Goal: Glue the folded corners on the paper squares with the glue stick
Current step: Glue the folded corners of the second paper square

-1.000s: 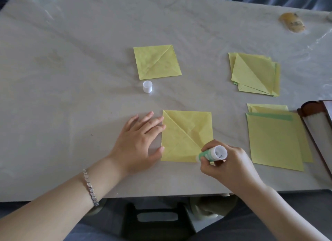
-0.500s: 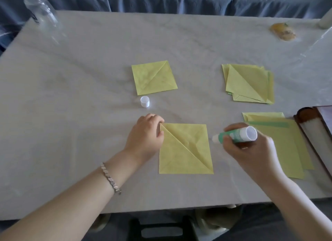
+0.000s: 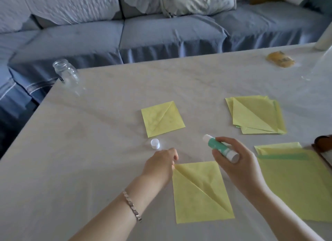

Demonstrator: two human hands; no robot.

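Note:
A yellow paper square (image 3: 201, 192) with a diagonal fold lies flat on the table in front of me. My right hand (image 3: 235, 161) grips the green and white glue stick (image 3: 220, 148) above the table, its uncapped tip pointing up and left. My left hand (image 3: 159, 166) hovers at the square's top left corner with curled fingers, just short of the white cap (image 3: 155, 143). A second folded square (image 3: 162, 121) lies farther back. A stack of folded squares (image 3: 256, 117) sits at the right rear.
A pile of larger yellow sheets (image 3: 294, 183) lies at the right, beside a brown case (image 3: 323, 147). A glass jar (image 3: 66, 75) stands at the table's far left corner. A yellow packet (image 3: 280, 59) lies at the far right. Behind the table (image 3: 71, 169) stands a blue sofa (image 3: 161, 32).
My right hand lifted the glue stick off the square's lower right corner and carried it up and back. My left hand left the paper and curled towards the cap. The camera tilted up.

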